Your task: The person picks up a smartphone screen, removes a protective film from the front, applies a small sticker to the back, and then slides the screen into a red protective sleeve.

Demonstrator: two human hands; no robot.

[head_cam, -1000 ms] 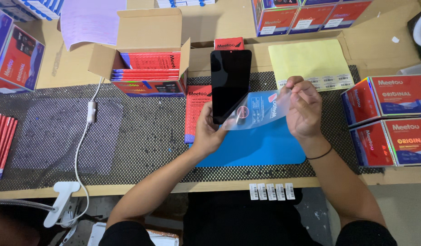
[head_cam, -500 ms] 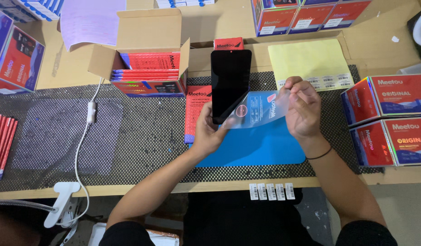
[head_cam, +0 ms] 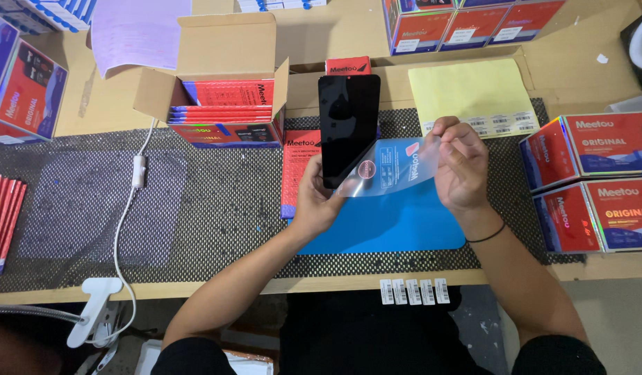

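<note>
The left hand (head_cam: pixel 315 201) rises from the near edge of the surface (head_cam: pixel 78 118) with the forearm angled up and to the right, its fingers closed around the lower end of a black glass screen panel (head_cam: pixel 347 125), which stands nearly upright with its dark face toward the camera. The right hand (head_cam: pixel 460 163) comes in from the lower right, wrist bent inward and carrying a thin black wristband (head_cam: pixel 486 234); its thumb and fingertips pinch the far edge of a clear protective film (head_cam: pixel 390 167) with blue and red printing. The film curves from that pinch across to the lower right corner of the panel, where it touches the glass, so the two hands are joined by the sheet between them.

Below both hands lies a blue work mat (head_cam: pixel 397 226) on a black mesh liner (head_cam: pixel 217 208). Just left of the left hand sits a flat red packet (head_cam: pixel 295 173). Beyond the left hand stands an open cardboard box (head_cam: pixel 224 76) filled with red packets. Beyond the right hand is a yellow sheet (head_cam: pixel 467 90) carrying small labels, and well to its right are stacked red and blue retail boxes (head_cam: pixel 599 180).
</note>
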